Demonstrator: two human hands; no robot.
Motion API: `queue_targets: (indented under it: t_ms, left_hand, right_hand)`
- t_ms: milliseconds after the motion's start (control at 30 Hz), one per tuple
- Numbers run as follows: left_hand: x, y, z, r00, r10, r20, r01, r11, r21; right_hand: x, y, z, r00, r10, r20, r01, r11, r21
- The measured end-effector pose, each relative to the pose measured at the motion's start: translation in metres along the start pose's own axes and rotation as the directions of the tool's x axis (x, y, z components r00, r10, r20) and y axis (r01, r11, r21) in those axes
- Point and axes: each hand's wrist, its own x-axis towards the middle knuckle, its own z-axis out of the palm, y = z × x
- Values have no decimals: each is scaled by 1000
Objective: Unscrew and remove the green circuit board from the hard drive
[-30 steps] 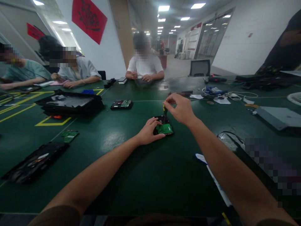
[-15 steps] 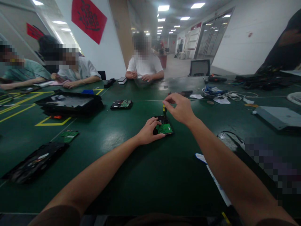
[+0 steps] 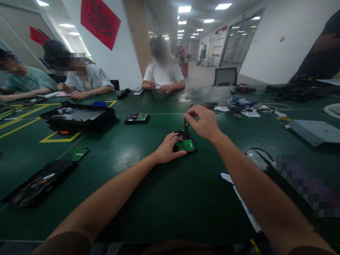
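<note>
Black and green, a hard drive (image 3: 189, 144) lies on the dark tabletop (image 3: 159, 209) in the head view. The person's left hand (image 3: 169, 148), fingers spread, touches its left side; the right hand (image 3: 203, 122), raised with wrist bent, pinches a near-upright screwdriver (image 3: 186, 125) (its tip too small to make out) over the drive. Beyond sits a white-shirted person (image 3: 164, 74), left of a mesh-backed chair (image 3: 225, 76).

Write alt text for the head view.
A person's right hand holds a small screwdriver upright over the green circuit board of a black hard drive, while the left hand rests on the drive's left side. The drive lies on a dark green table; a person in white sits opposite.
</note>
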Motion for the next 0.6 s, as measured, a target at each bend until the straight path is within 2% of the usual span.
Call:
queue_targets:
  t_ms: [133, 367, 600]
  left_hand:
    - [0, 1, 0, 1000, 4, -5, -4, 1000, 0]
    - [0, 3, -1, 1000, 13, -9, -13, 1000, 2]
    - [0, 3, -2, 1000, -3, 4, 3, 1000, 2]
  right_hand:
    - [0, -1, 0, 1000, -21, 9, 21, 1000, -6]
    - [0, 3, 2, 1000, 24, 2, -24, 1000, 15]
    - [0, 0, 0, 1000, -28, -1, 28, 1000, -3]
